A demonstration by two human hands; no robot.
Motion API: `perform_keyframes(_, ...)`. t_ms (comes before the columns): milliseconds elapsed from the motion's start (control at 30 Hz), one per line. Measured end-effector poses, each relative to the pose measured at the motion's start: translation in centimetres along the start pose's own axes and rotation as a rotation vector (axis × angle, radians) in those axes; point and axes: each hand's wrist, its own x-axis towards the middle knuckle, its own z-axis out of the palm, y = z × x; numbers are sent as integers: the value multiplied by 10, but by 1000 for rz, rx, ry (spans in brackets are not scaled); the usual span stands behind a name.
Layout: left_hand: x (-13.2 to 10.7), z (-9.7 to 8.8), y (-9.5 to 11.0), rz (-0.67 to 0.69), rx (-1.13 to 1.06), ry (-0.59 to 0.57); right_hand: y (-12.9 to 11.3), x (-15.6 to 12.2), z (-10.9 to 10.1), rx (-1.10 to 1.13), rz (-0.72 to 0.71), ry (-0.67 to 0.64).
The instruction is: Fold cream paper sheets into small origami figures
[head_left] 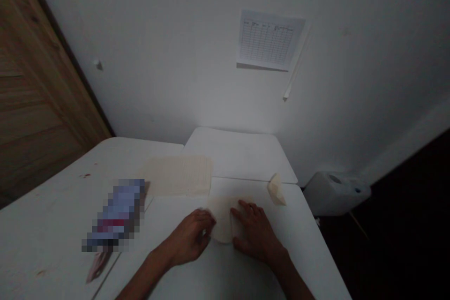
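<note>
A small cream sheet of paper (221, 225) lies on the white table between my hands. My left hand (193, 236) is at its left edge, fingers curled towards the thumb and closed on that edge; the fingertips are partly hidden. My right hand (255, 232) rests on the sheet's right side, with its fingers spread and pressing down. Beyond the right hand stands a folded cream paper piece (276, 191). Larger cream sheets (181, 176) lie flat, farther back on the left.
A blurred-out bluish item (117, 211) lies on the white table (52, 234) at left. A wall with a printed chart (269, 40) rises behind. A wooden door (42, 79) is at far left. On the floor at right sits a white plastic container (333, 192).
</note>
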Motion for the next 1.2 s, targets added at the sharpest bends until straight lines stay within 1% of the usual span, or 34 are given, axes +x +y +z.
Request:
perform_keyframes(100, 0, 2, -4, 28, -57, -13, -1, 0, 1, -21, 12, -7)
perform_keyframes(133, 2, 2, -5, 18, -67, -44, -2, -1, 2, -24, 15, -6)
perform_keyframes(267, 14, 3, -6, -6, -75, -230, -2, -2, 6, -16, 26, 0)
perform_keyframes(333, 20, 2, -4, 22, -75, -276, -2, -2, 6, -9, 25, 1)
perform_keyframes(467, 24, -2, 1, 69, -40, -321, -3, 0, 2, -17, 3, 0)
perform_keyframes(600, 22, -5, 5, 71, -5, -310, -4, -1, -1, -25, -26, -8)
perform_keyframes(700, 19, -4, 2, 54, -26, -300, -3, -2, 0, -14, -21, -13)
perform_keyframes(800, 16, 1, -8, -28, -93, -250, -1, -2, 4, -5, -8, -15)
perform_keyframes(833, 16, 3, -13, -78, -118, -214, 0, -2, 5, -4, -3, -16)
perform_keyframes(900, 17, 8, -21, -160, -156, -185, 2, -2, 7, -1, 2, -17)
perform_keyframes(967, 22, 12, -27, -245, -185, -191, 2, -2, 8, 7, 6, -25)
perform_keyframes(1033, 28, 15, -29, -300, -203, -192, 3, -2, 9, 18, 16, -29)
perform_keyframes(1133, 40, 18, -27, -321, -195, -186, 2, -3, 10, 28, 21, -10)
perform_keyframes(1200, 47, 22, -24, -316, -153, -171, 0, -3, 10, 27, 19, 16)
